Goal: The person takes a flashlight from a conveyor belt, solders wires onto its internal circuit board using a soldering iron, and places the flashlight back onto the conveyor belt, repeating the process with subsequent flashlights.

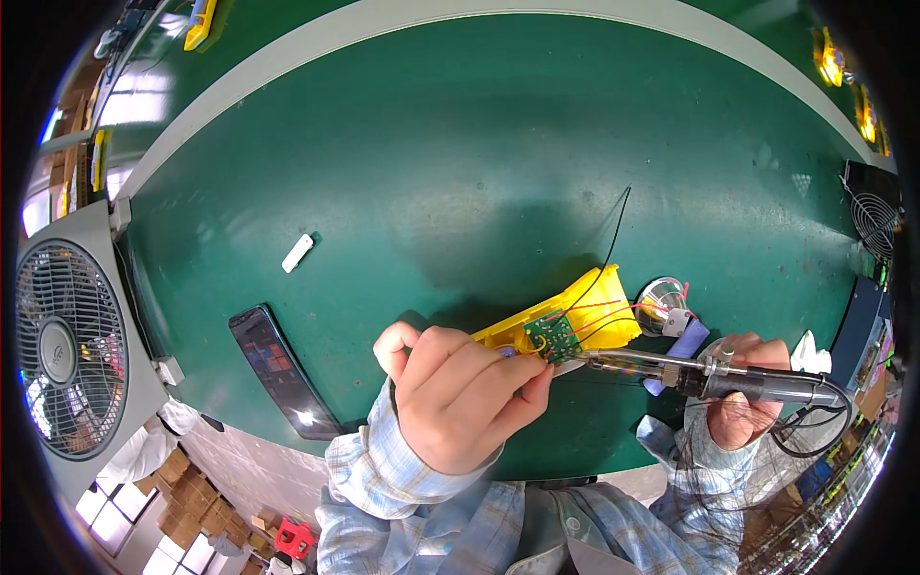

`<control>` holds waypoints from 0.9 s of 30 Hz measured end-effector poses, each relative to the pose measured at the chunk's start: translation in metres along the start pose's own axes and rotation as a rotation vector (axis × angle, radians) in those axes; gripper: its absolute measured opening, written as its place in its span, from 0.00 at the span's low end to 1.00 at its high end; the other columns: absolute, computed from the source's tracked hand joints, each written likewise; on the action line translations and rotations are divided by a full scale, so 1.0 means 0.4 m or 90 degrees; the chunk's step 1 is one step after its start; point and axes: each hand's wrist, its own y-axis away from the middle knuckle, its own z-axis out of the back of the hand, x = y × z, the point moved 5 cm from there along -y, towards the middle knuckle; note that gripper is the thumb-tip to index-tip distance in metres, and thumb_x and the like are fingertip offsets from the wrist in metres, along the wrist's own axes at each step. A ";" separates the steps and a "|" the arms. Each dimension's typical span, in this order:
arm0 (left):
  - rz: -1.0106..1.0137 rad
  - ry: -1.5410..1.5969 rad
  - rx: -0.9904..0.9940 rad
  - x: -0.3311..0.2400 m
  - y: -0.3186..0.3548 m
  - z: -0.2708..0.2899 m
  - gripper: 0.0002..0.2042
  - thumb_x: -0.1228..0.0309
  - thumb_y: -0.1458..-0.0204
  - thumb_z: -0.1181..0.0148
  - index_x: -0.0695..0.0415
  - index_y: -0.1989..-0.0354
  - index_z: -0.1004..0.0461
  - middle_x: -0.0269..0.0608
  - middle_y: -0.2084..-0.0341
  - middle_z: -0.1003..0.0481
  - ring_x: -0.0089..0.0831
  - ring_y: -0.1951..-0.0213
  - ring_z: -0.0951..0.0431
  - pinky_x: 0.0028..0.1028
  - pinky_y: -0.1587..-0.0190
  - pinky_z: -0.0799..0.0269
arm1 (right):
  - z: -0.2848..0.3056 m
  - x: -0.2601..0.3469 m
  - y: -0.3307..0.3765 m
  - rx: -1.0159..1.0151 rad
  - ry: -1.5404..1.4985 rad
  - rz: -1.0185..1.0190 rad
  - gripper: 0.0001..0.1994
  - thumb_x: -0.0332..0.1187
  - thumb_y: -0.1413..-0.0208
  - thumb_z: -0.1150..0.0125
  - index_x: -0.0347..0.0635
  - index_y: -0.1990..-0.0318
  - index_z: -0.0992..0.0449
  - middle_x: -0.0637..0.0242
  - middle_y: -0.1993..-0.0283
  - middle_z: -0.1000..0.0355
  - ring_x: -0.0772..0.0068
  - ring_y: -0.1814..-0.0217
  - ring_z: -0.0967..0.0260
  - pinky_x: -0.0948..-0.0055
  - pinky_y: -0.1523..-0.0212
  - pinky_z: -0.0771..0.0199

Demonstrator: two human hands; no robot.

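Note:
My right hand [743, 393] is wrapped around a soldering iron [690, 374] with a dark handle and a long metal barrel. Its tip reaches the lower edge of a small green circuit board [553, 337]. That board sits in an open yellow plastic housing [604, 321], with red, black and yellow wires running from it. My left hand [460, 398] is closed over the housing's left end, its fingertips pinched beside the board; anything small between them is hidden. Just right of the housing lies a round silver lamp reflector [659, 302] with red wires and a white connector.
A purple strip-like piece [682, 350] lies beneath the iron. On the green table [383, 172] are a smartphone [283, 369] and a small white stick-shaped piece [298, 253]. A grey fan [72, 350] stands at the left; a black fan unit [872, 216] is at the right edge.

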 end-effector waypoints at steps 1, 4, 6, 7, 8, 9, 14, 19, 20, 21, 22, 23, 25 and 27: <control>-0.004 0.000 -0.001 0.000 0.000 0.000 0.08 0.75 0.82 0.43 0.52 0.87 0.32 0.27 0.92 0.40 0.23 0.83 0.41 0.24 0.73 0.53 | 0.000 0.000 0.000 0.001 0.000 0.000 0.15 0.34 0.67 0.43 0.32 0.77 0.40 0.64 0.77 0.44 0.72 0.80 0.44 0.76 0.81 0.42; 0.001 0.000 -0.002 0.001 0.001 -0.001 0.08 0.75 0.83 0.43 0.52 0.87 0.32 0.27 0.92 0.40 0.23 0.83 0.42 0.24 0.73 0.53 | 0.000 -0.003 0.001 0.009 0.021 -0.012 0.16 0.35 0.67 0.43 0.32 0.77 0.40 0.64 0.78 0.44 0.72 0.80 0.44 0.76 0.81 0.42; 0.000 0.001 -0.006 0.001 0.002 -0.002 0.08 0.75 0.83 0.43 0.52 0.87 0.32 0.27 0.92 0.40 0.23 0.83 0.42 0.24 0.73 0.53 | 0.000 -0.002 0.001 -0.007 0.031 -0.007 0.16 0.35 0.67 0.43 0.32 0.76 0.40 0.64 0.78 0.44 0.72 0.81 0.44 0.76 0.81 0.42; -0.001 0.001 -0.009 0.002 0.003 -0.001 0.08 0.75 0.83 0.43 0.51 0.87 0.32 0.27 0.93 0.40 0.23 0.83 0.42 0.24 0.73 0.54 | 0.000 -0.003 0.003 -0.007 0.032 -0.008 0.16 0.35 0.67 0.43 0.32 0.76 0.40 0.64 0.78 0.44 0.72 0.81 0.44 0.76 0.81 0.42; 0.000 0.001 -0.009 0.002 0.004 -0.001 0.08 0.75 0.83 0.43 0.51 0.87 0.32 0.27 0.93 0.40 0.23 0.83 0.42 0.24 0.73 0.54 | 0.001 -0.006 0.005 -0.010 0.031 -0.018 0.16 0.35 0.67 0.43 0.32 0.76 0.40 0.64 0.78 0.44 0.72 0.80 0.44 0.76 0.80 0.42; 0.001 0.001 -0.008 0.002 0.003 -0.002 0.08 0.75 0.83 0.43 0.51 0.88 0.32 0.26 0.93 0.41 0.23 0.83 0.42 0.24 0.73 0.54 | 0.003 -0.009 0.006 -0.014 0.031 -0.028 0.16 0.35 0.67 0.42 0.33 0.76 0.40 0.65 0.78 0.44 0.72 0.80 0.44 0.76 0.80 0.42; -0.004 -0.002 -0.004 0.002 0.001 -0.004 0.08 0.74 0.84 0.43 0.51 0.88 0.32 0.27 0.92 0.40 0.23 0.83 0.42 0.24 0.72 0.54 | 0.012 -0.011 0.008 -0.027 0.026 -0.068 0.17 0.36 0.68 0.41 0.34 0.75 0.40 0.65 0.77 0.44 0.71 0.79 0.44 0.75 0.80 0.42; -0.005 -0.007 -0.005 0.003 0.006 -0.004 0.09 0.74 0.84 0.43 0.51 0.88 0.32 0.27 0.92 0.40 0.23 0.82 0.42 0.25 0.72 0.54 | 0.001 -0.002 0.011 -0.042 0.074 -0.008 0.17 0.37 0.68 0.41 0.36 0.74 0.39 0.65 0.76 0.44 0.71 0.78 0.44 0.75 0.80 0.41; -0.004 -0.007 -0.005 0.003 0.006 -0.004 0.09 0.74 0.84 0.43 0.51 0.88 0.32 0.27 0.92 0.40 0.23 0.82 0.42 0.25 0.72 0.54 | -0.007 0.005 0.008 -0.035 0.078 0.009 0.16 0.37 0.68 0.42 0.36 0.74 0.39 0.65 0.75 0.44 0.71 0.78 0.43 0.75 0.80 0.41; -0.005 -0.008 -0.006 0.003 0.004 -0.004 0.09 0.74 0.84 0.43 0.51 0.88 0.33 0.27 0.91 0.40 0.23 0.82 0.42 0.25 0.72 0.54 | -0.012 0.011 0.007 -0.029 0.082 0.027 0.16 0.37 0.67 0.42 0.37 0.73 0.39 0.65 0.75 0.44 0.71 0.77 0.43 0.75 0.79 0.41; -0.005 -0.010 -0.006 0.002 0.003 -0.005 0.09 0.74 0.84 0.43 0.51 0.88 0.33 0.27 0.91 0.40 0.23 0.82 0.42 0.25 0.72 0.53 | -0.012 0.012 0.009 -0.030 0.083 0.027 0.16 0.37 0.67 0.42 0.37 0.73 0.39 0.65 0.75 0.44 0.71 0.77 0.43 0.75 0.79 0.41; -0.005 -0.009 -0.006 0.002 0.003 -0.006 0.09 0.74 0.84 0.43 0.51 0.88 0.33 0.27 0.91 0.40 0.23 0.82 0.42 0.25 0.72 0.53 | -0.010 0.012 0.011 -0.038 0.093 0.018 0.15 0.36 0.67 0.43 0.37 0.73 0.39 0.66 0.75 0.44 0.71 0.77 0.43 0.76 0.79 0.40; -0.002 -0.012 -0.002 0.000 0.004 -0.005 0.09 0.74 0.84 0.43 0.51 0.88 0.33 0.27 0.91 0.40 0.23 0.82 0.42 0.25 0.72 0.53 | -0.013 0.014 0.014 -0.046 0.101 0.009 0.15 0.35 0.66 0.43 0.37 0.72 0.39 0.66 0.75 0.44 0.71 0.77 0.43 0.76 0.79 0.40; -0.002 -0.011 -0.007 0.001 0.004 -0.004 0.09 0.74 0.84 0.43 0.51 0.88 0.33 0.27 0.91 0.40 0.23 0.82 0.42 0.25 0.72 0.54 | -0.020 0.023 0.013 -0.048 0.131 0.026 0.15 0.35 0.67 0.43 0.38 0.72 0.39 0.66 0.75 0.45 0.71 0.77 0.43 0.77 0.79 0.40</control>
